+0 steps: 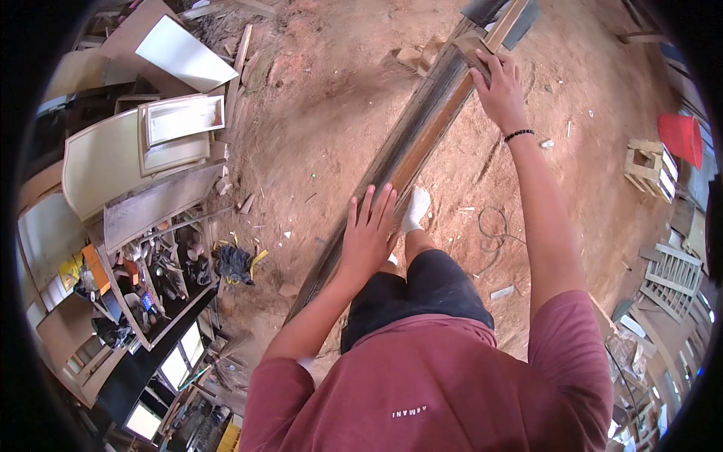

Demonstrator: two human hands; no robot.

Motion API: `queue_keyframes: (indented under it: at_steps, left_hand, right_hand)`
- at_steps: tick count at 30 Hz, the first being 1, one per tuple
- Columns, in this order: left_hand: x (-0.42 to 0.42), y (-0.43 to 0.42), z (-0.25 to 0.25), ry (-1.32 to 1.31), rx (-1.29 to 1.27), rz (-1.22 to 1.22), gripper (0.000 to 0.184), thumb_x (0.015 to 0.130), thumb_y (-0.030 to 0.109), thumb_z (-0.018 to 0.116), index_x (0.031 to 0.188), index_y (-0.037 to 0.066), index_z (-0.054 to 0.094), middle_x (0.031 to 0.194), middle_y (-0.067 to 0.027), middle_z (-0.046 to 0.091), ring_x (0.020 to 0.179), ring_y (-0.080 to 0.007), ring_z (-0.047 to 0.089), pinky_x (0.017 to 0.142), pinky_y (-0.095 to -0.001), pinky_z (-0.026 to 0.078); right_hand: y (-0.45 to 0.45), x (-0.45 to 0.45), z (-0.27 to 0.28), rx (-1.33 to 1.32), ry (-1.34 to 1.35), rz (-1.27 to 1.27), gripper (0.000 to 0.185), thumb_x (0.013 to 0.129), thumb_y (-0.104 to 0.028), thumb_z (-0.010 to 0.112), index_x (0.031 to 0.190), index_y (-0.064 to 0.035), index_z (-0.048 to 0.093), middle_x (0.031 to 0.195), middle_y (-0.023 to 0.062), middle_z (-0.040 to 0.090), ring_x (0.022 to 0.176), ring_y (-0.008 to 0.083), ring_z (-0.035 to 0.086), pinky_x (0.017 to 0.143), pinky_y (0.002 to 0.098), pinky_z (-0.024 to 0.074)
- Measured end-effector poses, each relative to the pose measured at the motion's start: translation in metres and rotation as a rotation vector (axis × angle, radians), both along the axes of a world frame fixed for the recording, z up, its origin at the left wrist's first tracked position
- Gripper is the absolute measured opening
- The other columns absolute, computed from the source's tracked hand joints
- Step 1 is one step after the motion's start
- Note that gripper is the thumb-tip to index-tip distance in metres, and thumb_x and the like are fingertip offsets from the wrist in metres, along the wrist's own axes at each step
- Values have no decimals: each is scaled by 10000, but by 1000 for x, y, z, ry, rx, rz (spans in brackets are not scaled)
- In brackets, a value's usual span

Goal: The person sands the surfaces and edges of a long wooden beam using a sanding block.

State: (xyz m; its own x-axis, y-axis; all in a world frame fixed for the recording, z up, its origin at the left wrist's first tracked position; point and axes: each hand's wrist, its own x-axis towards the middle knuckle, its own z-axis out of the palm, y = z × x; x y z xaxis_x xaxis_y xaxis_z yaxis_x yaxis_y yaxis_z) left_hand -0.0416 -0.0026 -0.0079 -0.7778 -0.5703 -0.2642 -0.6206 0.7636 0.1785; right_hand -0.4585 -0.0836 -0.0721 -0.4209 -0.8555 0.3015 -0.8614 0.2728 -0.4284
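Observation:
A long wooden beam, dark on one side and brown on the other, runs diagonally in front of my legs. My left hand lies flat on its near part, fingers stretched out and holding nothing. Toward the far end, my right hand has its thumb and fingers bent around the edge of a small wooden block on the beam. Part of the block is hidden by the fingers. A narrow light wood strip extends beyond the block.
Wood offcuts lie beside the beam's far end. Shelves with tools and leaning boards line the left. On the right are a wooden stool, a red bucket and a cable on the dirt floor.

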Motion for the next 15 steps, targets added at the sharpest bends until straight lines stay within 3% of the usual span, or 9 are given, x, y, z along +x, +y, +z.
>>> queue_keyframes:
  at_steps: [6,8,15]
  left_hand:
    - [66,38,9,-38,64,51,978,976,442,732,1757,83,265,1833,-86,247,1700,-342,198,1366,-584,155]
    - [88,49,9,-29,72,39,1008,970,442,758,1747,43,254,1829,-111,243,1696,-360,193,1359,-609,165]
    - [167,87,16,7,64,62,974,991,421,742,1747,46,256,1831,-108,242,1695,-361,196,1357,-602,181]
  right_hand:
    - [18,38,4,-11,3,19,431,1037,-348,728,1448,-238,659,1388,134,585,1294,395,578,1108,540,494]
    - [30,67,7,1,1,56,425,1039,-339,726,1443,-227,655,1387,147,579,1280,404,582,1105,547,495]
    - [109,220,22,73,36,143,426,1071,-370,690,1463,-211,645,1467,137,539,1336,347,533,1174,505,463]
